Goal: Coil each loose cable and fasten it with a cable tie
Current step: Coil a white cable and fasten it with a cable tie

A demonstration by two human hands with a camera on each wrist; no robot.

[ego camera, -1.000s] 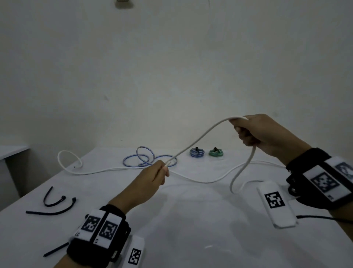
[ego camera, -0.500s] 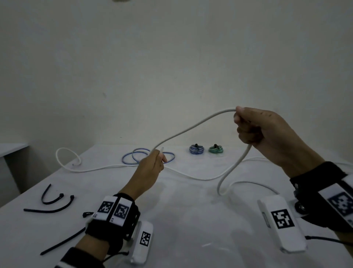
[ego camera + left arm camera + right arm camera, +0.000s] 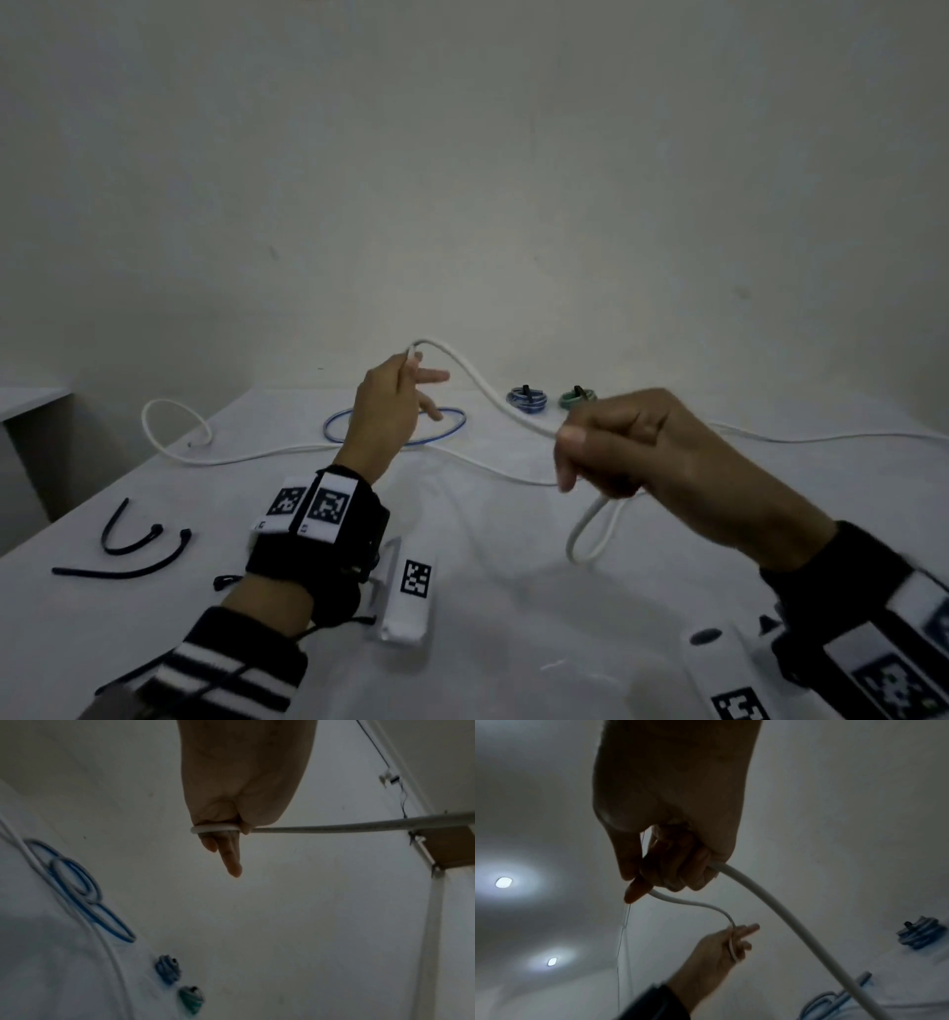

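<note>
While the left hand (image 3: 386, 411) pinches the white cable (image 3: 480, 386) raised above the table (image 3: 488, 591), the right hand (image 3: 642, 452) grasps it lower, a loop hanging beneath the fist. Black ties (image 3: 123, 550) lie at left (unused). From the left wrist, the cable (image 3: 359, 825) wraps the fingers (image 3: 232, 860). From the right wrist, curled fingers (image 3: 677, 866) clench the cable (image 3: 782, 912).
</note>
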